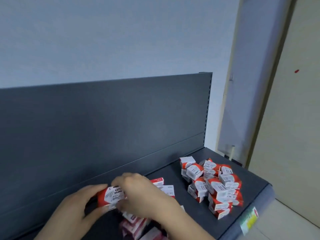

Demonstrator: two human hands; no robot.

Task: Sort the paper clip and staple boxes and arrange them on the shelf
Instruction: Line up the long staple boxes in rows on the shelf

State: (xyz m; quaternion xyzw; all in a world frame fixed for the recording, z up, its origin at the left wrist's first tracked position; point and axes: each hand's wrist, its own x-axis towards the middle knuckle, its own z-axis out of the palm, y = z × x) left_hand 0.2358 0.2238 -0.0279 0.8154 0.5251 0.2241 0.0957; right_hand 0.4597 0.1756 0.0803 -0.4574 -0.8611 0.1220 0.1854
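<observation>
Both my hands hold one red-and-white paper clip box (pixel 111 196) just above the dark grey shelf (pixel 188 213). My left hand (pixel 78 208) grips its left end and underside. My right hand (pixel 140 193) pinches its right end from above. Under and behind my right hand lie more red-and-white boxes (pixel 164 187). Pinkish boxes (pixel 133 226) sit below my hands, partly hidden. A loose heap of red-and-white boxes (pixel 213 184) lies further right on the shelf, apart from both hands.
The shelf's grey back panel (pixel 103 122) rises right behind my hands. The front edge carries a price strip with a yellow-green label (pixel 249 220). A pale wall and a door frame (pixel 259 118) stand to the right, with floor tiles below.
</observation>
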